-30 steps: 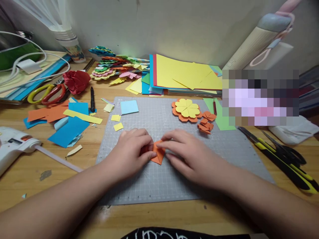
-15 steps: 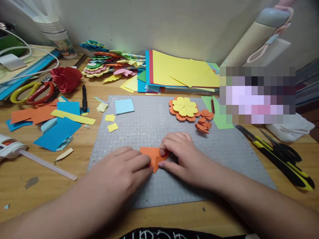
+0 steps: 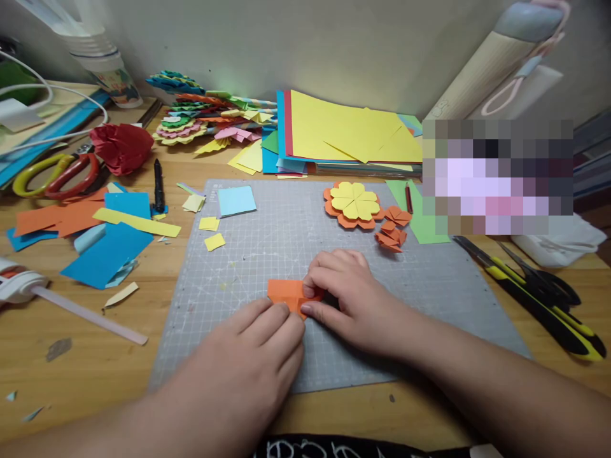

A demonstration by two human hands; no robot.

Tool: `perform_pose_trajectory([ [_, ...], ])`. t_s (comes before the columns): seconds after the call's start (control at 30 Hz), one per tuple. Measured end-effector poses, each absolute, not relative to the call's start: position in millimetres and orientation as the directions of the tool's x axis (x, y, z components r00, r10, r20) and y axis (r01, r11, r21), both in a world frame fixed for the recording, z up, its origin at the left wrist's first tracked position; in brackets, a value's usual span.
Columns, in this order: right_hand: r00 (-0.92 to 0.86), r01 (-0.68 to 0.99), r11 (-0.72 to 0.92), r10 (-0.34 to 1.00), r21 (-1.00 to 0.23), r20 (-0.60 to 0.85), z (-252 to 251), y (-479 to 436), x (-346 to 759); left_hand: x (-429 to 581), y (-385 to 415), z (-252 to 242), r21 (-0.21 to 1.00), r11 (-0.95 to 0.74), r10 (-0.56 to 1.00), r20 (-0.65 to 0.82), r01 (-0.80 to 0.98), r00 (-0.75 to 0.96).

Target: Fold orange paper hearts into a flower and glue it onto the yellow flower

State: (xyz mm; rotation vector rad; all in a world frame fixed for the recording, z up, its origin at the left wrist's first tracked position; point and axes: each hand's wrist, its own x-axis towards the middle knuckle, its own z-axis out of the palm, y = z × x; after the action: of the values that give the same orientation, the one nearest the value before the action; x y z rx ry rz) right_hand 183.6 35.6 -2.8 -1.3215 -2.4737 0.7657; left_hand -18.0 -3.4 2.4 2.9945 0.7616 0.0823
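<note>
A small folded orange paper [image 3: 285, 292] lies on the grey cutting mat [image 3: 267, 254] near its front edge. My right hand [image 3: 348, 292] pinches the paper's right side, fingers curled over it. My left hand [image 3: 252, 356] presses its fingertips on the paper's lower edge from the near side. A yellow-and-orange paper flower [image 3: 356, 205] and several small orange folded pieces [image 3: 392, 230] rest at the mat's far right.
Stacked coloured sheets [image 3: 344, 137] and paper flowers [image 3: 200, 117] line the back. Blue, orange and yellow scraps [image 3: 105, 235], red-and-yellow scissors [image 3: 52, 175] and a glue gun [image 3: 19, 286] lie left. A yellow utility knife [image 3: 539, 312] and black scissors [image 3: 548, 283] lie right.
My left hand has slid toward me and now presses the paper's lower edge. The orange paper went from a pointed shape to a flatter, wider fold. My right hand stayed on it.
</note>
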Motion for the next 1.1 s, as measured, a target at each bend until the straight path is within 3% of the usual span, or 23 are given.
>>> perform_pose_trajectory([
  [0.37,-0.529,0.705,0.401,0.847,-0.585,-0.058,-1.1,34.6,184.1,-22.3,-1.0,5.7,0.114,-0.825,0.564,0.099,0.554,0.820],
  [0.5,-0.510,0.709,0.381,0.858,-0.594,-0.058,-2.6,36.5,182.8,-21.9,-0.7,5.7,0.080,-0.832,0.554,0.140,0.548,0.821],
  [0.7,-0.462,0.718,0.344,0.886,-0.605,-0.045,-4.3,35.9,176.9,-25.2,-1.4,7.0,0.045,-0.854,0.520,0.068,0.518,0.852],
  [1.1,-0.387,0.744,0.302,0.922,-0.596,-0.016,-8.2,31.2,170.7,-21.6,2.8,11.0,0.061,-0.852,0.524,0.092,0.521,0.847],
])
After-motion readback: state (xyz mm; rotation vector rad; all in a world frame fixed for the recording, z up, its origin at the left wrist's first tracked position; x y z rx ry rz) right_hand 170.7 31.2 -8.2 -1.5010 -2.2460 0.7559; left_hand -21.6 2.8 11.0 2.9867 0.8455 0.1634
